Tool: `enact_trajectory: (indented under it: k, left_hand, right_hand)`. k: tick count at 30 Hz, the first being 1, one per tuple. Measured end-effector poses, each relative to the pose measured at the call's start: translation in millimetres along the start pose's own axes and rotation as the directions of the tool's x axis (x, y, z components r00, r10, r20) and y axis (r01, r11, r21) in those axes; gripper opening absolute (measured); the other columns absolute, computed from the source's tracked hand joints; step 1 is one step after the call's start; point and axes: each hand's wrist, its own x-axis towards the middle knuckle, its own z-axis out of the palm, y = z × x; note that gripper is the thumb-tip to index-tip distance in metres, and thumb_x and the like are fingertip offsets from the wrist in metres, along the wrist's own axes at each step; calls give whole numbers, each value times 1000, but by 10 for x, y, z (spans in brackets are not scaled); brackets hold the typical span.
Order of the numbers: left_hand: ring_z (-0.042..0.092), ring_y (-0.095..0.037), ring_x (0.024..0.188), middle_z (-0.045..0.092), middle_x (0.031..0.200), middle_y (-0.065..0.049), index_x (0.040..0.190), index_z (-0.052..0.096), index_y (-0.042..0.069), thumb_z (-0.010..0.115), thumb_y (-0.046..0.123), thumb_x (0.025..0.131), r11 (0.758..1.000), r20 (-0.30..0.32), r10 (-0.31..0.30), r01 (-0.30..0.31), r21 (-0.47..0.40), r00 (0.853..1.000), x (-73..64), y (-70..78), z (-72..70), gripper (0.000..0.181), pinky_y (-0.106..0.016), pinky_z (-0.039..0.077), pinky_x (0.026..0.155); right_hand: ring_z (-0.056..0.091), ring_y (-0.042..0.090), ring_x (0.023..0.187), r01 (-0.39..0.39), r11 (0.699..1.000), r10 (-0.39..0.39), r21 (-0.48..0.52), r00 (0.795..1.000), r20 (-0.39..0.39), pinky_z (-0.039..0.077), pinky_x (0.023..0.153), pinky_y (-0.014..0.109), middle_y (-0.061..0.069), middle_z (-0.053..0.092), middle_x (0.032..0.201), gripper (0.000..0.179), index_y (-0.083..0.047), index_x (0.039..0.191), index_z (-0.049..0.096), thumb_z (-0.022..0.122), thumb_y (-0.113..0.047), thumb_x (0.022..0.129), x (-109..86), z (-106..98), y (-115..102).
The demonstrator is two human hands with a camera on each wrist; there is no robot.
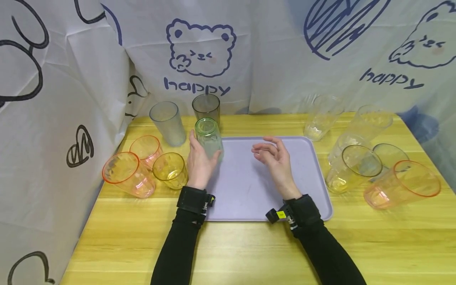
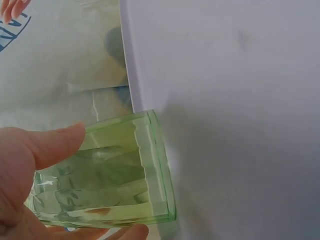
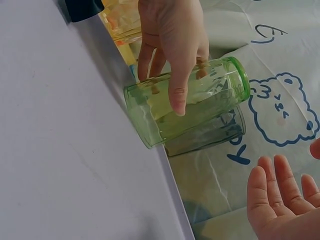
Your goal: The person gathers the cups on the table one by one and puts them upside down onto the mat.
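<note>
My left hand (image 1: pixel 201 168) grips a green see-through tumbler (image 1: pixel 209 138) over the left part of a pale purple tray (image 1: pixel 242 198). Thumb and fingers wrap its faceted side, and its wider end points down toward the tray. In the left wrist view, the tumbler (image 2: pixel 110 170) is close over the tray surface. My right hand (image 1: pixel 278 166) hovers above the tray's right half with nothing in it, fingers loosely bent. The right wrist view shows the same tumbler (image 3: pixel 200 95) upright relative to the tray, with the right hand's fingers (image 3: pixel 275 187) apart from it.
Left of the tray stand a frosted blue-grey tumbler (image 1: pixel 169 124), a dark grey tumbler (image 1: pixel 206 105), an amber cup (image 1: pixel 171 172) and two orange-rimmed cups (image 1: pixel 130 174). To its right are several clear tumblers (image 1: pixel 322 118), an amber-rimmed one (image 1: pixel 350 170), a grey one (image 1: pixel 392 156) and an orange-rimmed one (image 1: pixel 402 186).
</note>
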Motion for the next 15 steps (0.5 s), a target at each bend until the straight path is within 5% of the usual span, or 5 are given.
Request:
enact_trajectory:
  k: [15]
  left_hand:
    - [53,-49,125,37,151,-28,159,11,1,76,24,90,999,-20,24,-23,50,1000,-22,9,37,97,-58,49,104]
  right_hand:
    - [70,9,98,-33,999,33,33,999,-3,58,93,24,-6,71,100,30,-13,126,48,50,0,99,17,-7,-8]
